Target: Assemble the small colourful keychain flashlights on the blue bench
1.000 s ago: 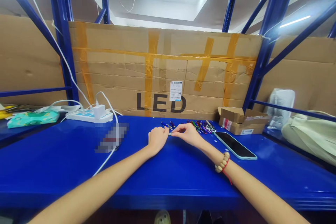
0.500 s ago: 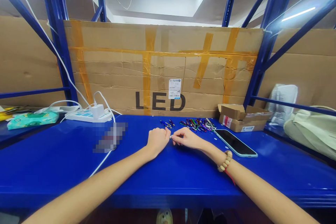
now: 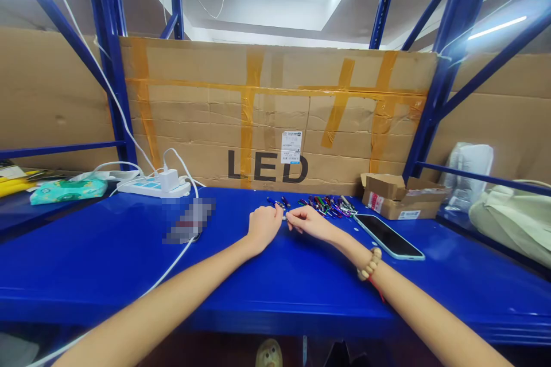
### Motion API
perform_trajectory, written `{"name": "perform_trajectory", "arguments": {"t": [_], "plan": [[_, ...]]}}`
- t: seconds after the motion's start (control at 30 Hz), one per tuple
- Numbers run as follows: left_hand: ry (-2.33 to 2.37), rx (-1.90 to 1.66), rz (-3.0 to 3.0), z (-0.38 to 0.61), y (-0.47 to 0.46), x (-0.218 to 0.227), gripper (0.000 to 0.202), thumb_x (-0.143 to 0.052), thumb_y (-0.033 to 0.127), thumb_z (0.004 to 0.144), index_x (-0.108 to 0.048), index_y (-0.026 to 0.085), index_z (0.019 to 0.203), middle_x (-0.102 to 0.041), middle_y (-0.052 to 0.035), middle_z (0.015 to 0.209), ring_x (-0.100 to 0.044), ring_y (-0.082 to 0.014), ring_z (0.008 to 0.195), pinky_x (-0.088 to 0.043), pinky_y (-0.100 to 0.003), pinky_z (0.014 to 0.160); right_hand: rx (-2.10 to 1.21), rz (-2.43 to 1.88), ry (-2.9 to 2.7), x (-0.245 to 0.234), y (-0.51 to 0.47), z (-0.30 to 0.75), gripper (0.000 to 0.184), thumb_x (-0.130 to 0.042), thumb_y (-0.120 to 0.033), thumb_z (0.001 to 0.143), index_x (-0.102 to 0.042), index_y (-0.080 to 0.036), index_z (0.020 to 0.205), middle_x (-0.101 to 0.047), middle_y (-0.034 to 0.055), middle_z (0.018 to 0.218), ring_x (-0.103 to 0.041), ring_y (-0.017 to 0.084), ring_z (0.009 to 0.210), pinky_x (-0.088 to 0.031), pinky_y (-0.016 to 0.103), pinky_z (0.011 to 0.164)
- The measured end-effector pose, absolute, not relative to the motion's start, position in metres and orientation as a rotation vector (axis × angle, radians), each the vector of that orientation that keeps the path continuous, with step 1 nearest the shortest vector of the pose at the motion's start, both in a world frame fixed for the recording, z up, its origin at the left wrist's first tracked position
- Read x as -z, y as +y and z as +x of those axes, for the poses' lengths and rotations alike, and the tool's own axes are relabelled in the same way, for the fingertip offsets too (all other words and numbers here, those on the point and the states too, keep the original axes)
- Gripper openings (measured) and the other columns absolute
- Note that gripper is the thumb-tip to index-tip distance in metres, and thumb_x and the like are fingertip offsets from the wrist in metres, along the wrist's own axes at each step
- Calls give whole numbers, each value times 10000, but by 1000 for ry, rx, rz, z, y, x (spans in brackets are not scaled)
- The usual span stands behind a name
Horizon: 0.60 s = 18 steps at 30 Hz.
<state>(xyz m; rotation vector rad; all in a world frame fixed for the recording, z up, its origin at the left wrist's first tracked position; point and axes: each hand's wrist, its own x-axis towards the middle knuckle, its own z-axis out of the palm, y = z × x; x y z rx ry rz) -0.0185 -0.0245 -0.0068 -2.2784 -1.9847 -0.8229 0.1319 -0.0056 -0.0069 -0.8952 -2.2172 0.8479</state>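
Over the middle of the blue tabletop, my left hand (image 3: 264,228) is closed with its back toward me, fingers curled in. Beside it on the right, my right hand (image 3: 310,222) pinches with thumb and fingertips. Between the two hands shows a small silvery piece (image 3: 284,218), which both seem to grip; most of it is hidden and its kind is unclear. Just beyond my left hand lie a few slim blue items (image 3: 279,202). A heap of small shiny coloured metal pieces (image 3: 329,205) sits behind my right hand, too small to name.
A phone (image 3: 390,237) lies right of my right wrist, before an open cardboard box (image 3: 402,196). At left are a power strip (image 3: 150,186) with a plugged-in white charger (image 3: 169,180), a white cable (image 3: 172,266) and a green packet (image 3: 69,190). Large cardboard (image 3: 193,120) stands behind.
The whole view has shifted slightly, with the scene sitting a little further right. Both hands stay together in nearly the same place, and a bit more of the silvery piece shows between them.
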Motion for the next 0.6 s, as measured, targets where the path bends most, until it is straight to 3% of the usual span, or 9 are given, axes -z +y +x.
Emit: {"name": "perform_trajectory", "arguments": {"t": [0.17,0.27,0.33,0.47,0.6], "plan": [[-2018,791,-2229,-15,-30,7,564,-183,287,907,-712,108,828,-695,-165,857,-649,-270,832,-442,-334,703,-346,-886,-2275,7,-13,128,354,-418,-350,834,-538,-172,554,-543,14,556,-476,124,550,-349,247,591],[-2029,768,-2231,-13,-31,5,562,-182,290,914,-706,98,849,-693,-175,865,-651,-273,827,-445,-328,686,-232,-903,-2183,8,-14,124,343,-423,-333,819,-519,-181,527,-559,27,570,-487,137,571,-354,257,607],[-2002,749,-2240,-13,-31,5,566,-177,296,917,-704,96,863,-692,-179,866,-652,-274,819,-444,-327,680,-368,-972,-2087,9,-15,121,366,-419,-358,811,-497,-181,500,-498,12,500,-436,123,507,-332,254,552],[-1855,696,-2338,-16,-25,10,509,-232,303,912,-699,104,886,-691,-183,864,-645,-274,830,-435,-335,710,-1061,-1171,-1865,5,-15,117,365,-456,-370,775,-452,-173,467,-310,-53,386,-280,69,376,-234,230,432],[-1852,757,-2362,-19,-20,12,498,-243,316,910,-693,112,846,-690,-174,866,-639,-261,834,-421,-331,739,-1334,-1215,-1692,-1,-17,116,327,-544,-370,736,-442,-164,505,-296,-81,402,-290,45,366,-225,208,423]]}}
